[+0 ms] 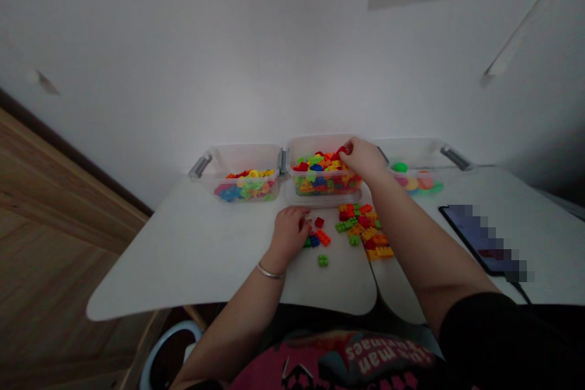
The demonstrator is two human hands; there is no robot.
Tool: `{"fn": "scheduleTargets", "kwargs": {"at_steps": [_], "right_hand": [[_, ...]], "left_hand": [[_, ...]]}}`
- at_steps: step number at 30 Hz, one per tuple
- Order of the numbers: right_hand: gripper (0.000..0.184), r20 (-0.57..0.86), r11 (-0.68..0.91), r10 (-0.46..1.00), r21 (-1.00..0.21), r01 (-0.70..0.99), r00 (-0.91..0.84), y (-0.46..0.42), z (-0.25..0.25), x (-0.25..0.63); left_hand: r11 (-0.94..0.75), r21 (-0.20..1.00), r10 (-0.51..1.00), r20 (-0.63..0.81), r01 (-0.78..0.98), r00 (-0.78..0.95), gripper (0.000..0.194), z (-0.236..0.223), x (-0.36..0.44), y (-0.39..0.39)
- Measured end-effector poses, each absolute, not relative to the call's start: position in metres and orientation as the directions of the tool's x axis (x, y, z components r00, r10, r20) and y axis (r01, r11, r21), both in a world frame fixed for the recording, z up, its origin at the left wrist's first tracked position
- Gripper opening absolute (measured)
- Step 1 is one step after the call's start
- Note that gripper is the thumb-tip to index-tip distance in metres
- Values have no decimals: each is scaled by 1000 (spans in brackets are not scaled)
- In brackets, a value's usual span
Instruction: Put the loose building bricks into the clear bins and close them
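Note:
My right hand [363, 159] is at the right end of the middle clear bin [326, 190], its fingers pinched on a red toy brick [342, 150]. Mixed toy bricks [320, 164] fill much of that bin. On the white table [219, 262], my left hand [291, 233] rests with curled fingers by a few loose bricks; what lies between its fingertips is hard to make out. Close to it are a dark red brick [319, 222], an orange brick [323, 237], a blue brick [314, 241] and a light green brick [323, 261].
Under my right forearm lies a spread of bricks [356, 228]. A left clear bin [247, 149] and a right clear bin [414, 149] hold colourful plastic pieces. A phone-like device [479, 241] with a cable lies at the right. Behind the bins rises a wall [256, 61].

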State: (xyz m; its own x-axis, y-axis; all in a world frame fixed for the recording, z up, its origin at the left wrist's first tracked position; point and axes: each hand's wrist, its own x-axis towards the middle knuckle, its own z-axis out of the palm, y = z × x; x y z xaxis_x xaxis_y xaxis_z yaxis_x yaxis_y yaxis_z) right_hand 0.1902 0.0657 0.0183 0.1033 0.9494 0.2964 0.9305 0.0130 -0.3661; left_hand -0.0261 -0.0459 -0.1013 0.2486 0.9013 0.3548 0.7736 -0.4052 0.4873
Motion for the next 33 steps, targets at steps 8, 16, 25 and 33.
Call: {"fn": "scheduleTargets", "kwargs": {"at_steps": [8, 16, 25, 33], "right_hand": [[30, 362, 63, 926, -422, 905, 105, 72, 7, 192], [23, 674, 389, 725, -570, 724, 142, 53, -4, 200], [15, 568, 621, 761, -497, 606, -314, -25, -58, 171], [27, 353, 615, 785, -339, 712, -509, -43, -94, 162]], "left_hand": [[-391, 483, 905, 358, 784, 230, 32, -100, -25, -46], [-395, 498, 897, 392, 772, 206, 38, -102, -25, -47], [-407, 481, 892, 393, 777, 224, 32, -99, -24, -47], [-413, 490, 893, 384, 767, 235, 35, -101, -24, -45]]}}
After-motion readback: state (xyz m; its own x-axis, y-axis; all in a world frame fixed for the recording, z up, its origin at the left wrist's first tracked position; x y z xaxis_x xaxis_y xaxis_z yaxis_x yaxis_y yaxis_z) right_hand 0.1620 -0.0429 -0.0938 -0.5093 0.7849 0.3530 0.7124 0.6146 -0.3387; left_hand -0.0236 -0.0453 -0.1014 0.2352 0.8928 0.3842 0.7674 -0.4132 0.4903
